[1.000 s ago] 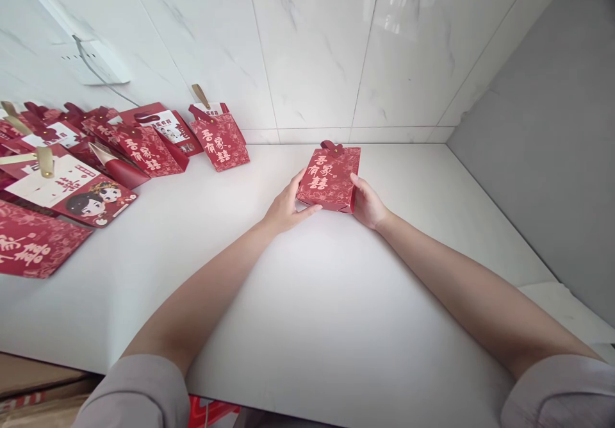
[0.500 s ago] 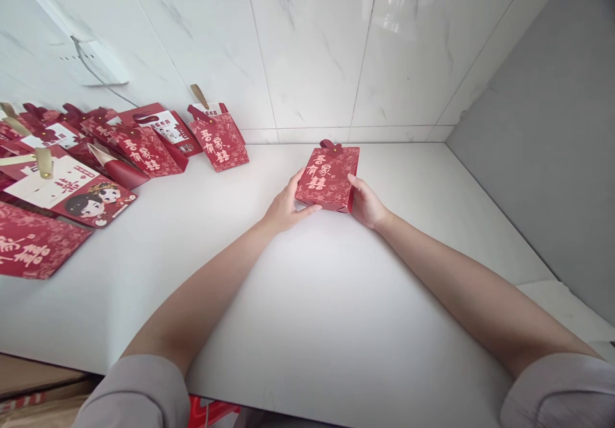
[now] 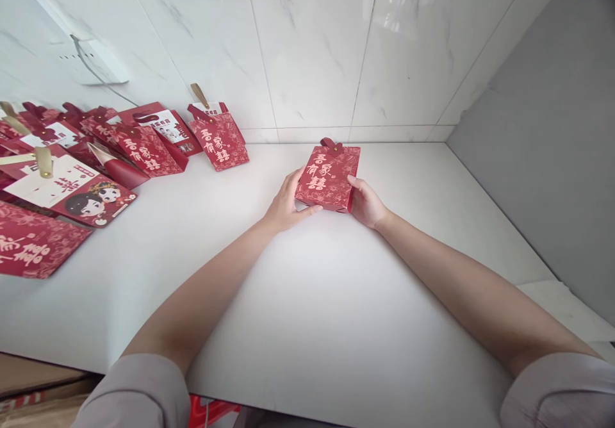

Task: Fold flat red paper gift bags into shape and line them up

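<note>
Between my two hands is a red gift box [image 3: 327,179] with pale Chinese characters, a flower print and a dark red ribbon handle at its top. My left hand [image 3: 287,207] grips its left side, with the thumb along the lower edge and the other fingers partly hidden beside the box. On the right side my right hand [image 3: 368,202] holds it, the thumb resting on the front face and the remaining fingers out of sight behind. The box leans back, its lower end toward me.
Several similar red gift boxes [image 3: 144,152] crowd the left of the white table [image 3: 307,300]; one box [image 3: 220,141] stands apart by the tiled wall [image 3: 307,50]. A grey panel [image 3: 542,120] bounds the right side. A cable [image 3: 96,75] hangs from a wall socket. Cardboard [image 3: 38,377] lies below the front edge.
</note>
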A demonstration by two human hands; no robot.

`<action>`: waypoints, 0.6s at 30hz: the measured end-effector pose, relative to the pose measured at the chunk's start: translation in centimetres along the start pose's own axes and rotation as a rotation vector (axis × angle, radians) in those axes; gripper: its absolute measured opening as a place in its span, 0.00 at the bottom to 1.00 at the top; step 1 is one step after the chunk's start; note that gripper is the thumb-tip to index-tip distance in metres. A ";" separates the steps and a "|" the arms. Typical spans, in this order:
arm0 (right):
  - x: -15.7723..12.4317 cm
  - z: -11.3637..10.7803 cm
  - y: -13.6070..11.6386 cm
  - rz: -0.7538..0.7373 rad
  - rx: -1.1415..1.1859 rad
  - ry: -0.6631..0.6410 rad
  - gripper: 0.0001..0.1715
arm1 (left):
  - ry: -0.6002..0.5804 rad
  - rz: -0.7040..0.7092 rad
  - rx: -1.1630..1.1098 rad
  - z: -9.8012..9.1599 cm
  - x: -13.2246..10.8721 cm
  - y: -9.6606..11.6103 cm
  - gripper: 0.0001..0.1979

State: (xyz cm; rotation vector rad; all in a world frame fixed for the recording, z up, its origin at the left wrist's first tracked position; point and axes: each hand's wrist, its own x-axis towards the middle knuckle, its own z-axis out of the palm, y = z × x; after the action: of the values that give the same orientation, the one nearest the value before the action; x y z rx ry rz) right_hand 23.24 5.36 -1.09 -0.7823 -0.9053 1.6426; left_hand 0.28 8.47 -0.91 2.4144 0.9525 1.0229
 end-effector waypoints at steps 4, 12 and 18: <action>0.0 -0.1 0.1 -0.010 -0.011 -0.021 0.24 | -0.022 -0.013 -0.007 0.0 0.1 0.0 0.48; -0.2 0.3 -0.2 -0.021 -0.009 -0.055 0.25 | -0.036 -0.044 -0.015 0.0 0.2 0.1 0.43; -0.1 0.6 -0.3 -0.022 -0.004 -0.050 0.25 | -0.088 -0.184 -0.027 0.0 0.1 0.3 0.37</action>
State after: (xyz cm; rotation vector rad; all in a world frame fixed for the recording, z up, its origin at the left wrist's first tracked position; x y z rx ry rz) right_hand 22.91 5.17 -0.50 -0.7344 -0.9491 1.6477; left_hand 0.42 8.35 -0.72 2.2797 1.0986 0.8517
